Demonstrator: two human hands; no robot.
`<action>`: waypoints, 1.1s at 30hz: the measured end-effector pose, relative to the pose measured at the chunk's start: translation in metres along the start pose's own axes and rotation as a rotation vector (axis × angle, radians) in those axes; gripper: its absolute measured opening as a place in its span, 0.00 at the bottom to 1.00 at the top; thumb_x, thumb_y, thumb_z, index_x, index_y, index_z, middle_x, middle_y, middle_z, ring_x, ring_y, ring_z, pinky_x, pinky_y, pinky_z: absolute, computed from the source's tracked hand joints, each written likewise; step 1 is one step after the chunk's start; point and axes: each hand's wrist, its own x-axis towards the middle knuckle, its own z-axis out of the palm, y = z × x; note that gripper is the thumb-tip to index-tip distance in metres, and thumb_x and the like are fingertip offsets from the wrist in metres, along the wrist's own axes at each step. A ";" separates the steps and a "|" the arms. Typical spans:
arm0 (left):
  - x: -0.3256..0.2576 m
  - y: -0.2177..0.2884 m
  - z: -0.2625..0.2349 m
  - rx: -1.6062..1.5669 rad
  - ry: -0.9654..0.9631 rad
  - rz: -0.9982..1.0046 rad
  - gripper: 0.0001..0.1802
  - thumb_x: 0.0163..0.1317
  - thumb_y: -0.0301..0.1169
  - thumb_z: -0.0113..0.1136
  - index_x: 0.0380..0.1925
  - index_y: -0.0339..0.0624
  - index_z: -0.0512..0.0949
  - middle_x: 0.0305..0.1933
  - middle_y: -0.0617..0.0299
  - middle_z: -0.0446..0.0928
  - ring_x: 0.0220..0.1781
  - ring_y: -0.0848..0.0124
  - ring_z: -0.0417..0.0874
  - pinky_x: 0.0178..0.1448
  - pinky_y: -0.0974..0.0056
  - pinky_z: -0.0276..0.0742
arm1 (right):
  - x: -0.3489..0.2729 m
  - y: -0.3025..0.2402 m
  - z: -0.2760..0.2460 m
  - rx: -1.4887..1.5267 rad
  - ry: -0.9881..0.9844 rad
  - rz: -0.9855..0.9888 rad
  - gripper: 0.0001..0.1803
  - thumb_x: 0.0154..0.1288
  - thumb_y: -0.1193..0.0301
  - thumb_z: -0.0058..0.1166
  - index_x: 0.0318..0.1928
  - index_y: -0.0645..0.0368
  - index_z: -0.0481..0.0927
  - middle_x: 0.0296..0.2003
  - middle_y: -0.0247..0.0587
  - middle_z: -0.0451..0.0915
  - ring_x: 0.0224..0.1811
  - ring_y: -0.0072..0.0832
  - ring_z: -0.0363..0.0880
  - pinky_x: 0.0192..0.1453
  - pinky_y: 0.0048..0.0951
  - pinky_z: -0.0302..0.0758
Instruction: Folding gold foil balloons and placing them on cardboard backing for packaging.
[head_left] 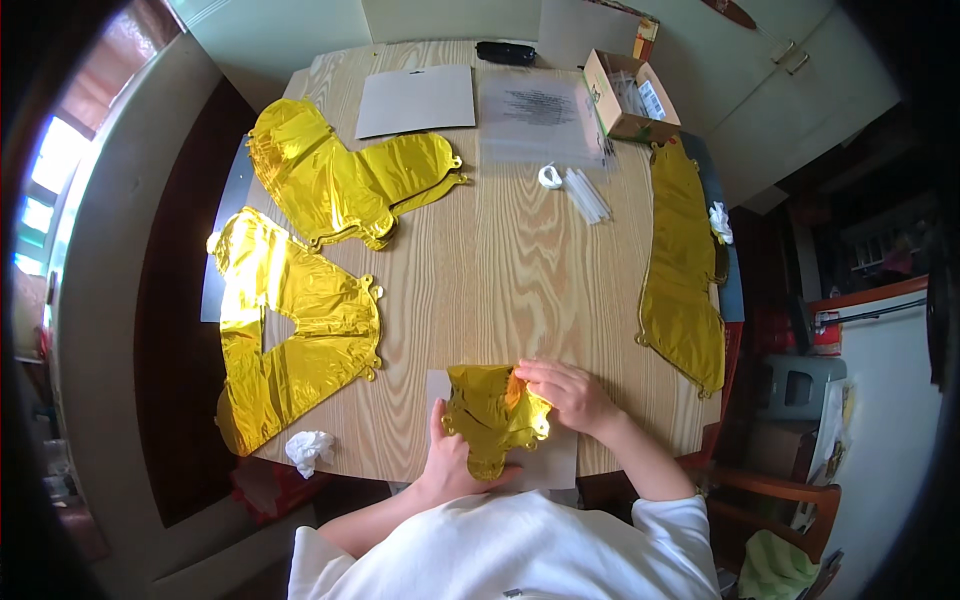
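Note:
A creased gold foil balloon, flat and partly folded, lies over a grey cardboard sheet at the table's near edge. My right hand grips the balloon's upper right edge, fingers bent over the foil. From the lower left, my left hand holds the balloon, thumb pointing up along its side; foil covers most of the fingers. Further left lie two more flat gold balloons, an upper one and a lower, A-like one. Another long gold balloon rests along the right edge.
Toward the back are a grey card, a clear plastic sleeve, a black case and an open cardboard box. A white ribbon roll sits beside clear straws. Crumpled tissue lies near left.

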 end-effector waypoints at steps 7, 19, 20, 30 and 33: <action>-0.001 0.003 -0.004 0.231 -0.027 0.049 0.35 0.54 0.57 0.60 0.62 0.60 0.73 0.64 0.63 0.72 0.74 0.56 0.58 0.72 0.28 0.40 | -0.004 0.004 -0.004 -0.053 -0.064 -0.138 0.03 0.62 0.78 0.51 0.35 0.63 0.78 0.47 0.41 0.84 0.54 0.37 0.83 0.59 0.40 0.82; -0.009 -0.028 -0.030 0.134 0.020 0.050 0.22 0.43 0.37 0.69 0.41 0.41 0.81 0.48 0.59 0.78 0.61 0.61 0.73 0.67 0.49 0.63 | -0.006 0.006 0.001 0.019 -0.068 -0.110 0.06 0.64 0.72 0.52 0.34 0.61 0.79 0.45 0.39 0.84 0.53 0.34 0.83 0.61 0.38 0.81; -0.010 -0.031 -0.031 0.127 0.004 -0.012 0.23 0.41 0.35 0.71 0.41 0.40 0.81 0.47 0.58 0.77 0.62 0.60 0.73 0.66 0.51 0.65 | -0.006 0.006 0.001 0.031 -0.063 -0.099 0.06 0.64 0.72 0.52 0.34 0.62 0.79 0.45 0.39 0.84 0.53 0.34 0.83 0.61 0.38 0.81; 0.044 -0.058 -0.053 0.293 -0.060 0.391 0.33 0.58 0.32 0.54 0.67 0.44 0.68 0.71 0.62 0.67 0.75 0.62 0.63 0.78 0.52 0.54 | -0.006 -0.003 -0.003 -0.127 -0.076 -0.136 0.05 0.64 0.73 0.52 0.34 0.61 0.80 0.47 0.38 0.84 0.54 0.33 0.82 0.60 0.37 0.81; 0.043 -0.064 -0.049 0.238 -0.081 0.378 0.32 0.59 0.32 0.53 0.66 0.43 0.68 0.71 0.61 0.67 0.76 0.64 0.63 0.78 0.53 0.54 | -0.010 -0.008 -0.003 -0.152 -0.084 -0.113 0.07 0.63 0.74 0.52 0.37 0.62 0.81 0.48 0.39 0.84 0.54 0.34 0.83 0.59 0.37 0.81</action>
